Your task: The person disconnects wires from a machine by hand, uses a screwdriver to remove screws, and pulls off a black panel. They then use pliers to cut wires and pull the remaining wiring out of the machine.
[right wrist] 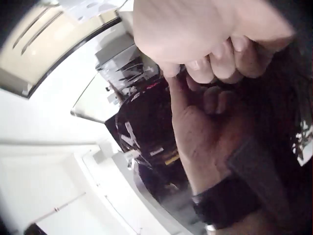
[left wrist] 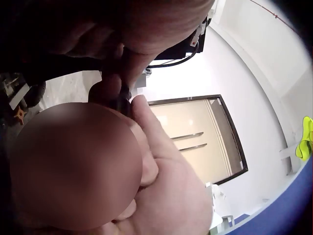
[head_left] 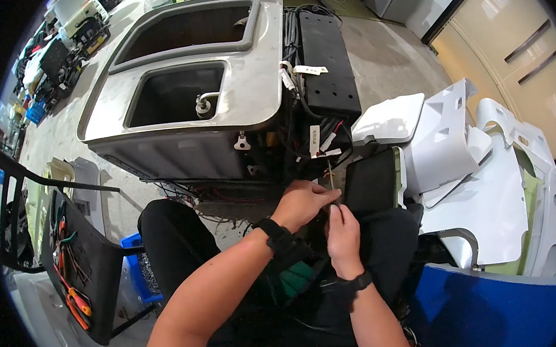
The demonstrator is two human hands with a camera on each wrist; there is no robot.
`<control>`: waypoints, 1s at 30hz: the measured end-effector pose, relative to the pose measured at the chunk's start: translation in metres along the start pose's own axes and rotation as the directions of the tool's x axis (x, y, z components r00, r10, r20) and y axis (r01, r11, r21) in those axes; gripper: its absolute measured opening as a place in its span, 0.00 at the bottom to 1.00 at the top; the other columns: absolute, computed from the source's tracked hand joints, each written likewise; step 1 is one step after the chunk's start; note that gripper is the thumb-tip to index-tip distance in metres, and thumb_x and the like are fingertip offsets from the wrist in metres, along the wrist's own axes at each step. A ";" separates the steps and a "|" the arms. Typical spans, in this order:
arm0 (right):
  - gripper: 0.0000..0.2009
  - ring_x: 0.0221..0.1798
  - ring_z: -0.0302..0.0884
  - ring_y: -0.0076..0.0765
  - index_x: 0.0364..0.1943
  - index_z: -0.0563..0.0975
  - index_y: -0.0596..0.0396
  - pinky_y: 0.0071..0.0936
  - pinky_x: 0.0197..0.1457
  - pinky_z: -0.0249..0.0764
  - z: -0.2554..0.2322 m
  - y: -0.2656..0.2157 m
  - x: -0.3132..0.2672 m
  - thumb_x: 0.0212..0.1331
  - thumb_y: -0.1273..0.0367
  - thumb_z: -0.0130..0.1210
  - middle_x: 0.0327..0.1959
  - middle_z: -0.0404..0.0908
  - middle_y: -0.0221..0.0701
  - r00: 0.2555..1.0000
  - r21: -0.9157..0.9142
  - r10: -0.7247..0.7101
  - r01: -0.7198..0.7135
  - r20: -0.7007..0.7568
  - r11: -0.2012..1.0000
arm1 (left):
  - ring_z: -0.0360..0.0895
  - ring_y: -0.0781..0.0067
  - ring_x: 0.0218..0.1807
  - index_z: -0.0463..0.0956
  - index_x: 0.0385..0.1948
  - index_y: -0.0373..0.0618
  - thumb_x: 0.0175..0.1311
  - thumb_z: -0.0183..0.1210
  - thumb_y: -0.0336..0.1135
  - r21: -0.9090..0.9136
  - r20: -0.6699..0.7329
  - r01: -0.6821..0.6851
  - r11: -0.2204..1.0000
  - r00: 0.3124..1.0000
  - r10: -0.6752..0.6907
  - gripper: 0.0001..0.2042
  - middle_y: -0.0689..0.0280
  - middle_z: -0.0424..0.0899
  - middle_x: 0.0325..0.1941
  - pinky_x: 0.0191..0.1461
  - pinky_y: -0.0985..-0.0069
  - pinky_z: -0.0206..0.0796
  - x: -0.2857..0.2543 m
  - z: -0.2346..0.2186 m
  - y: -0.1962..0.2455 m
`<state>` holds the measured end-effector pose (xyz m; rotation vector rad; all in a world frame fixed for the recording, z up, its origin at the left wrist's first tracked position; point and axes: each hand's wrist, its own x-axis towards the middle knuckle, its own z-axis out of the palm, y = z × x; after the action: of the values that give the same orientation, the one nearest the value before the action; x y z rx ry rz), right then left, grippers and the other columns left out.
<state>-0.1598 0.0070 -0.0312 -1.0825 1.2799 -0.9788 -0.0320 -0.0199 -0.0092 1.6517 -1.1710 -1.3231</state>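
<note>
In the head view both hands meet in front of the person's lap, below the tagged wiring of a metal-topped machine (head_left: 255, 78). The left hand (head_left: 303, 204) pinches a thin pale cable (head_left: 331, 175) between thumb and forefinger, its other fingers curled. Just below, the right hand (head_left: 344, 240) pinches at the same spot with its fingertips, fingers curled in. That cable runs up toward a white label (head_left: 315, 141) and connectors. Both wrist views show the hands close together, fingertips meeting; the fingers hide the held end, and I cannot tell what it ends in.
A black box (head_left: 328, 60) with cable bundles flanks the machine. White plastic panels (head_left: 440, 143) are piled at right, above a blue surface (head_left: 493, 307). A black chair (head_left: 98, 276) at left carries an orange-handled screwdriver (head_left: 79, 302) and pliers; a blue bin (head_left: 136, 267) stands beside it.
</note>
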 end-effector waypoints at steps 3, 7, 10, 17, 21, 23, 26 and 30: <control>0.13 0.33 0.74 0.57 0.39 0.72 0.63 0.40 0.32 0.69 0.004 -0.005 -0.006 0.61 0.65 0.49 0.29 0.75 0.51 0.957 -0.616 -0.288 0.210 -0.029 0.759 | 0.77 0.68 0.24 0.80 0.29 0.33 0.52 0.61 0.47 -0.026 0.066 0.070 0.997 0.995 -0.068 0.20 0.55 0.80 0.22 0.32 0.73 0.66 0.001 -0.001 0.006; 0.15 0.20 0.71 0.36 0.35 0.72 0.60 0.31 0.23 0.66 -0.003 0.017 0.003 0.64 0.60 0.46 0.20 0.74 0.31 0.997 -0.125 -0.076 0.076 0.006 0.989 | 0.73 0.78 0.24 0.80 0.29 0.33 0.55 0.60 0.45 0.015 0.011 0.063 0.998 0.998 -0.063 0.18 0.61 0.80 0.22 0.31 0.75 0.65 0.002 0.002 0.004; 0.13 0.15 0.50 0.15 0.32 0.72 0.48 0.12 0.16 0.46 -0.008 -0.016 -0.005 0.66 0.57 0.42 0.14 0.57 0.17 0.825 0.685 0.386 -0.561 0.413 0.466 | 0.72 0.78 0.24 0.80 0.30 0.34 0.56 0.60 0.45 0.005 0.019 0.086 0.996 0.996 -0.086 0.18 0.63 0.79 0.20 0.30 0.76 0.64 0.000 0.000 0.013; 0.15 0.13 0.45 0.16 0.33 0.72 0.47 0.13 0.15 0.45 -0.013 -0.010 -0.003 0.65 0.54 0.41 0.11 0.52 0.18 0.774 0.682 0.403 -0.626 0.488 0.378 | 0.74 0.77 0.23 0.80 0.30 0.34 0.54 0.61 0.44 -0.145 0.065 0.126 0.981 0.991 -0.118 0.17 0.62 0.80 0.20 0.30 0.75 0.65 0.002 0.003 0.006; 0.13 0.14 0.55 0.21 0.33 0.73 0.53 0.19 0.17 0.55 -0.008 0.004 -0.003 0.64 0.58 0.46 0.12 0.60 0.23 0.907 0.533 0.333 -0.421 0.258 0.734 | 0.71 0.79 0.24 0.80 0.32 0.34 0.55 0.60 0.46 -0.019 0.063 0.127 0.992 0.990 -0.125 0.19 0.65 0.80 0.22 0.32 0.77 0.65 -0.004 -0.002 0.015; 0.12 0.23 0.73 0.45 0.38 0.73 0.58 0.31 0.25 0.67 -0.004 0.009 -0.001 0.61 0.62 0.51 0.21 0.76 0.39 0.927 -0.425 -0.375 0.331 -0.021 0.843 | 0.71 0.80 0.25 0.80 0.32 0.35 0.55 0.60 0.46 0.000 0.030 0.119 0.993 0.992 -0.119 0.18 0.63 0.80 0.24 0.33 0.78 0.65 -0.002 0.001 0.011; 0.15 0.34 0.73 0.62 0.40 0.72 0.64 0.39 0.34 0.71 0.003 -0.003 -0.010 0.60 0.63 0.51 0.30 0.76 0.52 0.939 -0.661 -0.339 0.217 -0.060 0.718 | 0.71 0.81 0.26 0.80 0.33 0.34 0.55 0.60 0.45 -0.011 0.022 0.104 0.994 0.994 -0.104 0.18 0.63 0.81 0.24 0.33 0.77 0.65 -0.003 0.001 0.013; 0.12 0.16 0.63 0.26 0.34 0.73 0.51 0.20 0.18 0.56 -0.001 0.000 -0.003 0.62 0.57 0.49 0.15 0.68 0.26 0.958 0.379 0.257 -0.285 0.124 0.881 | 0.70 0.83 0.25 0.80 0.33 0.33 0.57 0.60 0.41 -0.001 -0.001 0.131 0.991 0.991 -0.131 0.16 0.66 0.80 0.24 0.28 0.80 0.63 -0.006 0.001 0.021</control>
<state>-0.1613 0.0100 -0.0308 -0.6003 1.0807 -0.9234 -0.0383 -0.0213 0.0117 1.7533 -1.0763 -1.4029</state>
